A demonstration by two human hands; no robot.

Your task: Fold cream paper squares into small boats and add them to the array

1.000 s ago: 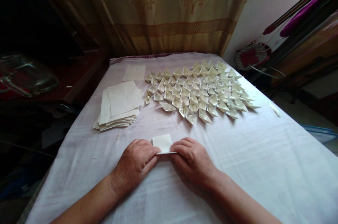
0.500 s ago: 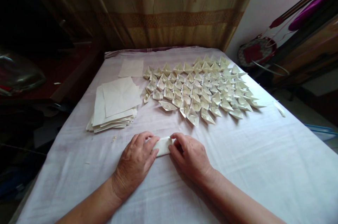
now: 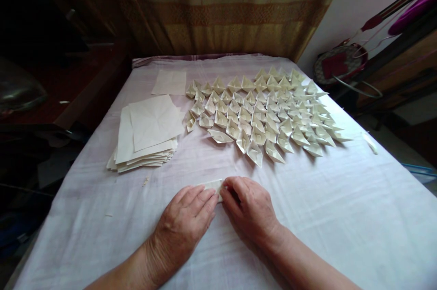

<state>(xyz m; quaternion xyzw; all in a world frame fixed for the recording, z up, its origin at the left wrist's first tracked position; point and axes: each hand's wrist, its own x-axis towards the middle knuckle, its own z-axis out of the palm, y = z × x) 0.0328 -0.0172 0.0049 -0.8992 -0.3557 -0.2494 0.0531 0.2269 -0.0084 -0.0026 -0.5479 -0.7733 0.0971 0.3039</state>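
A small folded piece of paper [image 3: 213,185] lies on the white cloth in front of me, its lower left part hidden under my fingers. My left hand [image 3: 187,224] rests flat across it, fingers stretched out and side by side, thumb out of sight. At the paper's right end, my right hand [image 3: 251,206] has its fingers curled in and pinches the edge between thumb and forefinger. Beyond my hands, several folded paper boats [image 3: 258,135] stand in tight rows. To their left is a stack of square paper sheets [image 3: 155,121].
One loose sheet [image 3: 170,82] lies behind the stack. Small paper scraps [image 3: 145,182] dot the cloth at the left, and a white strip [image 3: 370,143] lies near the right edge. A patterned curtain [image 3: 218,17] hangs behind the table. A dark red cabinet [image 3: 68,99] stands at left.
My left hand has gone from gripping the paper's left end to lying flat over it, further right. My right hand keeps its pinch. The view has shifted slightly.
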